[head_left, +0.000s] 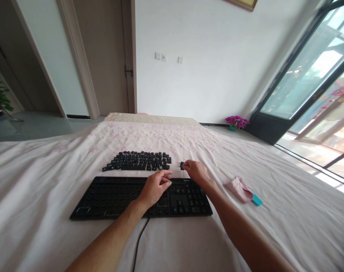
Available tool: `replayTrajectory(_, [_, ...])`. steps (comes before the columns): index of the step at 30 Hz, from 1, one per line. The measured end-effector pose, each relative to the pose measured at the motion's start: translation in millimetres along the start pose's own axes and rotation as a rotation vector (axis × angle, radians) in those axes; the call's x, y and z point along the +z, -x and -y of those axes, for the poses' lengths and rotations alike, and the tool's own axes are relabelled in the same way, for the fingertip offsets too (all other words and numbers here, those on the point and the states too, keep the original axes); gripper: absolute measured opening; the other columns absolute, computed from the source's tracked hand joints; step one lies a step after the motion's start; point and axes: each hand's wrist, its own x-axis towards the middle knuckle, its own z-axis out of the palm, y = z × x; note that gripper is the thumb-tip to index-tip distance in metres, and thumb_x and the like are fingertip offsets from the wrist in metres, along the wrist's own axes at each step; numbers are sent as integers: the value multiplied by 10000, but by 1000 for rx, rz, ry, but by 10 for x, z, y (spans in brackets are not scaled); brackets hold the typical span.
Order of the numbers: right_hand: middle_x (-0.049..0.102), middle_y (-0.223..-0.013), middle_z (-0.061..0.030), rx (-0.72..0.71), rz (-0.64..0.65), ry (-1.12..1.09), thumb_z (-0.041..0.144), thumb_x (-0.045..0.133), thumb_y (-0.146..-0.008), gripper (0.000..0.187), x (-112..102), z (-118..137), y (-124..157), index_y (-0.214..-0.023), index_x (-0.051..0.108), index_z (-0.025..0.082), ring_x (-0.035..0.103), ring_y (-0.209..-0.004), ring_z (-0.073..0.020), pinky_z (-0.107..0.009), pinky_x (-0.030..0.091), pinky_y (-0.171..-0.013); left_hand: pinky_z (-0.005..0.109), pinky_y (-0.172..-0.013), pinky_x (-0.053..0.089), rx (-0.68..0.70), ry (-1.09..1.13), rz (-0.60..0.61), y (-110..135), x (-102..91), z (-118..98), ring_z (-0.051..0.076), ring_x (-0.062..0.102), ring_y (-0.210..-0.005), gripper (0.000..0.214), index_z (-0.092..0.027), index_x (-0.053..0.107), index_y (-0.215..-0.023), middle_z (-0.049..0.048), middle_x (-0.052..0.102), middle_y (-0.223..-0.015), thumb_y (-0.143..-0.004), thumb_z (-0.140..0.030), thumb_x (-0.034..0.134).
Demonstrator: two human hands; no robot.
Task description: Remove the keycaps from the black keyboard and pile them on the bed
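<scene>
A black keyboard (109,196) lies on the cloth in front of me, with bare key sockets on its left and middle parts and keys still on the right-hand number block. My left hand (155,189) hovers over its upper middle, fingers loosely curled, thumb apart, nothing visible between them. Beyond the keyboard's back edge, my right hand (198,172) pinches at a small group of black keycaps (182,165); the fingertips partly hide what they grip. Many loose keycaps (134,161) are laid out in rows behind the keyboard, left of my right hand.
A pale floral cloth (84,162) covers the table, wrinkled in places. To the right rests a pink cloth (239,189) with a turquoise piece (256,200) sticking out. The keyboard's cable (139,241) runs toward me. Purple flowers (236,121) stand on the floor beyond.
</scene>
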Motion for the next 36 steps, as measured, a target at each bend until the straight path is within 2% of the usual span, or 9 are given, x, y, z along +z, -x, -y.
replayTrajectory(11, [717, -835, -49, -15, -17, 23, 362, 535, -862, 225, 80, -26, -17, -906, 709, 227, 640, -788, -199, -244, 296, -555, 286, -787, 528, 20, -13, 5, -6, 11, 28, 137, 653, -774, 323, -167, 637, -1086, 67, 686, -961, -765, -153, 607])
replayTrajectory(16, [703, -798, -67, -44, -89, -43, 422, 375, -948, 410, -6, -3, 37, -827, 685, 181, 634, -746, -187, -252, 356, -604, 290, -797, 525, 25, -12, 9, -2, 6, 24, 143, 655, -788, 315, -166, 639, -1083, 68, 685, -969, -770, -160, 609])
replayTrajectory(19, [699, -826, -51, -196, -127, -179, 351, 255, -991, 472, -164, 46, 118, -839, 669, 181, 629, -788, -162, -248, 399, -696, 293, -804, 521, 28, -9, 17, -3, 5, 11, 149, 655, -807, 301, -166, 643, -1071, 66, 682, -960, -772, -165, 609])
replayTrajectory(21, [696, -854, -30, -348, -143, -211, 297, 266, -987, 425, -282, 87, 195, -880, 666, 197, 617, -822, -151, -255, 403, -770, 292, -802, 518, 30, -25, 19, 0, 8, 4, 150, 652, -817, 292, -169, 646, -1064, 63, 679, -959, -776, -161, 601])
replayTrajectory(23, [691, -830, -9, -378, -172, -244, 288, 308, -975, 377, -371, 131, 282, -897, 671, 219, 608, -806, -148, -258, 410, -766, 290, -797, 513, 41, -61, 26, 8, 13, -1, 147, 646, -820, 290, -180, 648, -1059, 53, 676, -956, -776, -154, 590])
replayTrajectory(26, [685, -775, -10, -366, -133, -455, 309, 315, -969, 391, -411, 197, 404, -878, 682, 209, 611, -738, -137, -249, 440, -721, 282, -785, 505, 71, -125, 50, 21, 19, -11, 142, 636, -807, 286, -198, 652, -1041, 32, 669, -941, -769, -145, 577])
replayTrajectory(30, [674, -738, -19, -318, 19, -756, 384, 429, -922, 336, -332, 262, 520, -832, 672, 171, 597, -617, -124, -226, 472, -585, 269, -772, 498, 116, -175, 88, 36, 23, -28, 138, 624, -794, 272, -211, 656, -1008, 21, 649, -955, -762, -140, 565])
replayTrajectory(36, [636, -699, -15, -309, 139, -884, 374, 485, -887, 301, -193, 283, 600, -749, 651, 165, 588, -637, -126, -214, 492, -574, 260, -741, 476, 116, -228, 121, 47, 31, -19, 143, 602, -772, 239, -211, 663, -956, 12, 628, -890, -751, -134, 568])
